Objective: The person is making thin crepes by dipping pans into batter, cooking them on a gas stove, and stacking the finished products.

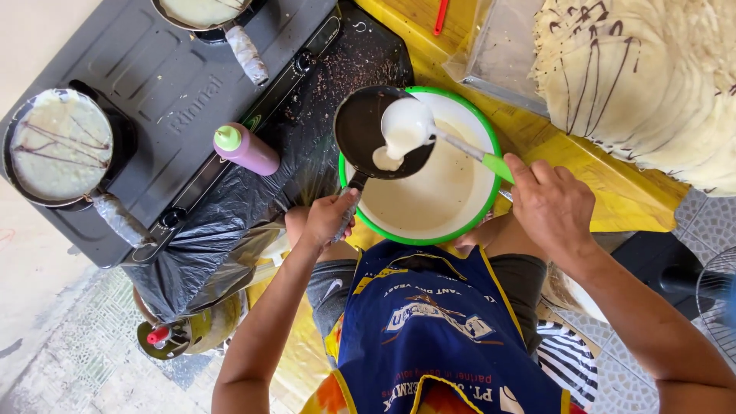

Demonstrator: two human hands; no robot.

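My left hand (326, 218) grips the wrapped handle of a small black pan (366, 126), held tilted over a green-rimmed bowl (468, 222) of white batter. My right hand (548, 203) holds a green-handled ladle (410, 126) and white batter runs from it into the pan. The bowl rests near my lap, above my blue apron (437, 330).
A dark two-burner stove (169, 92) at left carries two pans (61, 146) with pale crepes, one streaked with chocolate. A purple squeeze bottle (247, 149) lies on black plastic. A stack of thin crepes (652, 77) sits top right on a yellow table. A fan (717, 303) stands at right.
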